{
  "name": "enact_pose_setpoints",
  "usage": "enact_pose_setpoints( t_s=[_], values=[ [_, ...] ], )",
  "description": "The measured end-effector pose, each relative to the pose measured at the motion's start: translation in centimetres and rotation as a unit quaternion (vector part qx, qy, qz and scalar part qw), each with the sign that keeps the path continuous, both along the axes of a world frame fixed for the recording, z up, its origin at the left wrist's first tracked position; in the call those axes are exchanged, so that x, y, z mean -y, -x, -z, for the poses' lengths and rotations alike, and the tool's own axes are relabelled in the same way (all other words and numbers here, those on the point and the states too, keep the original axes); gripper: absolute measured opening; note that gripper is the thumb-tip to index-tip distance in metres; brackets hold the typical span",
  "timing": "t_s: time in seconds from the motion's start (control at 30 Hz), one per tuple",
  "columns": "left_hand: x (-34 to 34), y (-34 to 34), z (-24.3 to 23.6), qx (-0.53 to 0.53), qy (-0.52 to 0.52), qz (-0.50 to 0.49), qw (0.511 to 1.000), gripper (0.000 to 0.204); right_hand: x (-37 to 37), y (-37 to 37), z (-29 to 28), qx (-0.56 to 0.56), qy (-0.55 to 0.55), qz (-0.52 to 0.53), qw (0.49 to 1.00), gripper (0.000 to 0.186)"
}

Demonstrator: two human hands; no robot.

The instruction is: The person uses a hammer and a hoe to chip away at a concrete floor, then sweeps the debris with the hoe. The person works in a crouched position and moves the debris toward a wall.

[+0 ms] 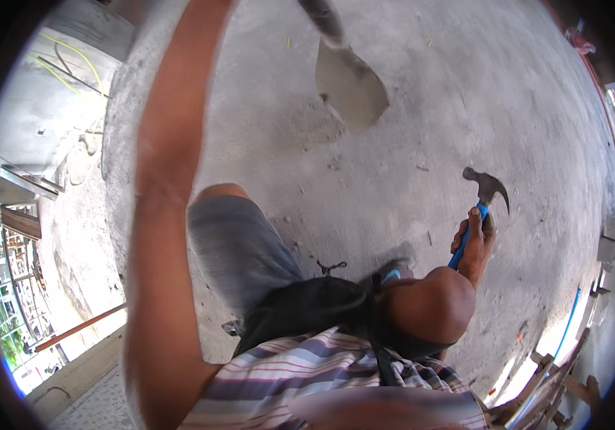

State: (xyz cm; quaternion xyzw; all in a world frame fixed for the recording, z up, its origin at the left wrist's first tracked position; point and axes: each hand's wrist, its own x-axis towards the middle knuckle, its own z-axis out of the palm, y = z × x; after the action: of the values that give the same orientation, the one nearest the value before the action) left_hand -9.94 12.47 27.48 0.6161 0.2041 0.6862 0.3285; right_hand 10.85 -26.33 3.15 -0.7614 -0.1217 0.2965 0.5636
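My right hand (473,240) is wrapped round the blue handle of a claw hammer (487,188), whose dark metal head points away over the concrete floor. My left arm (171,136) stretches forward and leaves the picture at the top edge, so my left hand is hidden. To the right of that arm is what looks like a shovel blade (352,87), grey and dusty with a rounded tip. Above it, a dark, blurred shaft (322,20) runs out at the top. What holds that shaft does not show.
Rough grey concrete (271,136) spreads around me. A black bag (306,304) lies across my lap. Yellow-green cable (82,57) and a metal grille (17,287) are at left. Wood scraps (554,387) are piled at lower right, near a blue rod (569,322).
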Motion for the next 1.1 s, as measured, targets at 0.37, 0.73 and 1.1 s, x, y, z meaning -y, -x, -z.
enact_pose_setpoints(
  t_s=[0.37,0.73,1.1],
  values=[
    [0.9,0.2,2.6,-0.012,0.052,0.041,0.998,0.024,-1.3,2.1,-3.1,0.013,-0.047,-0.037,0.998,0.031],
    [0.4,-1.3,8.1,-0.032,0.137,0.142,0.980,0.048,-9.1,4.6,-5.7,0.043,-0.196,-0.305,0.931,0.047],
    [-1.7,-3.7,8.9,-0.058,0.071,0.201,0.975,0.040,-18.7,6.9,-8.4,0.256,-0.289,-0.285,0.878,0.048]
  ],
)
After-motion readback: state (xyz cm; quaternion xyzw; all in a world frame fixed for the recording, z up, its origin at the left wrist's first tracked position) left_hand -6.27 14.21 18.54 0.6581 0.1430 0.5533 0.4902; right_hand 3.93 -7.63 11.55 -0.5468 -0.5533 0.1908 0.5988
